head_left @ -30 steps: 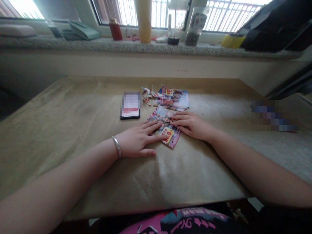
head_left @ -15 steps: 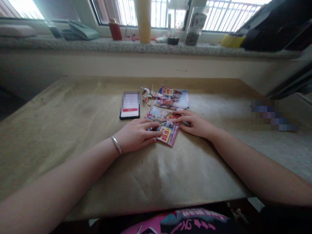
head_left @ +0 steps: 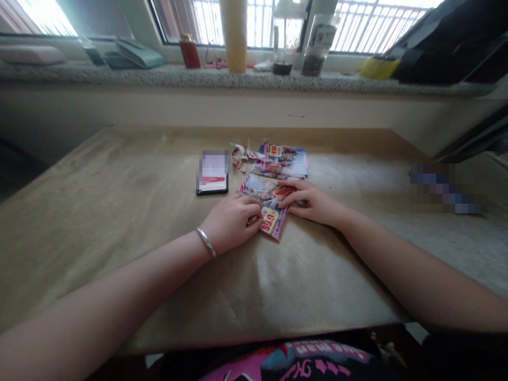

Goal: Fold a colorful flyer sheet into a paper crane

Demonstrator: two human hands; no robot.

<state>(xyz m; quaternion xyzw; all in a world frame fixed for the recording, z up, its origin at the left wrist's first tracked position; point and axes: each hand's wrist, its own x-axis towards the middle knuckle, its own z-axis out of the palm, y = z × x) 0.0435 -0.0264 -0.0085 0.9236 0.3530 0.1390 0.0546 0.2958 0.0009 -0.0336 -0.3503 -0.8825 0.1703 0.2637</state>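
Note:
A colourful printed leaflet (head_left: 273,186) with a yellow and red price label lies flat on the table, turned at an angle. At its left edge is my left hand (head_left: 232,222), wearing a silver bangle, with fingers curled and closed on the paper. My right hand (head_left: 311,203) rests on the leaflet's right side, fingers apart and lying on the print. Just beyond, and touching or overlapping its far edge, sits a small stack of similar leaflets (head_left: 293,161). Crumpled paper scraps (head_left: 240,156) lie left of that stack.
A phone (head_left: 213,185) with a lit screen lies left of the leaflet on the gold-brown tabletop (head_left: 119,211). A blurred-out flat item (head_left: 444,188) is far right. Beyond the table, a stone windowsill (head_left: 159,76) holds a red bottle (head_left: 189,52), a tall yellow cylinder (head_left: 234,37) and clear containers.
My left hand's fingers have gone from stretched flat on the leaflet to curled at its edge, and the hand has shifted slightly right. My right hand has barely moved.

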